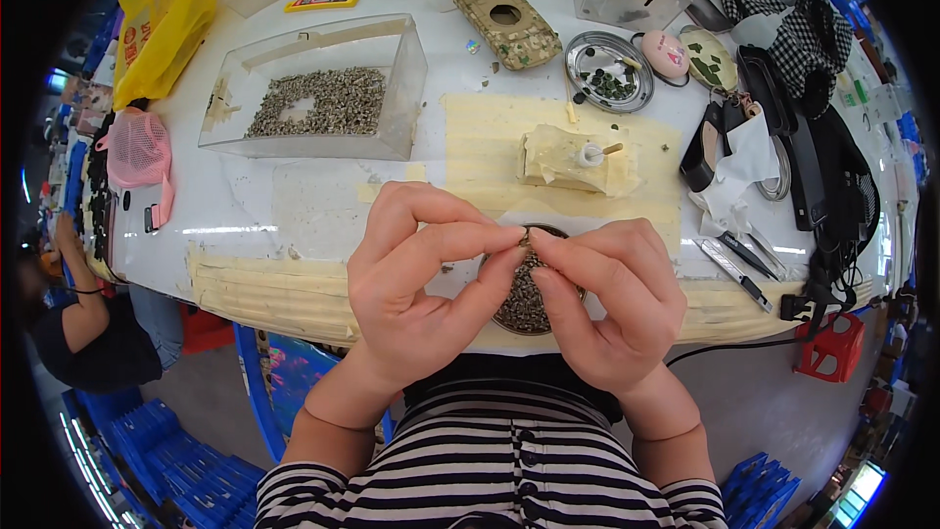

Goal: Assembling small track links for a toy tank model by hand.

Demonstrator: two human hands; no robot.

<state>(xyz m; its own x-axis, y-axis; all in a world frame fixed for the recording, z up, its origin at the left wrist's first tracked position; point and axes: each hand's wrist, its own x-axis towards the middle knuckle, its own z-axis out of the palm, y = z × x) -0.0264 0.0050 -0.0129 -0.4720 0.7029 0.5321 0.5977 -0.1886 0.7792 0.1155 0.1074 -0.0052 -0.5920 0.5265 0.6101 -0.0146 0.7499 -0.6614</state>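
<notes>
My left hand (416,279) and my right hand (622,294) meet fingertip to fingertip near the table's front edge. Between their pinched thumbs and forefingers is a tiny greyish piece (529,236), mostly covered by the fingers and too small to name. Just beneath lies a round dark-rimmed dish filled with many small grey-brown metallic-looking parts (522,306). Farther off to the left, a clear plastic box (308,144) holds a heap of similar small parts (328,98). Beyond my right hand stands a tape-covered block (553,162) with a small white pot and a stick in it.
A camouflage-patterned case (506,23), a round metal dish with dark green bits (609,73) and a pink oval object (666,54) lie at the back. Knife and tweezers-like tools (739,269) rest on the right. A yellow bag (171,20) and pink mesh (137,152) sit left.
</notes>
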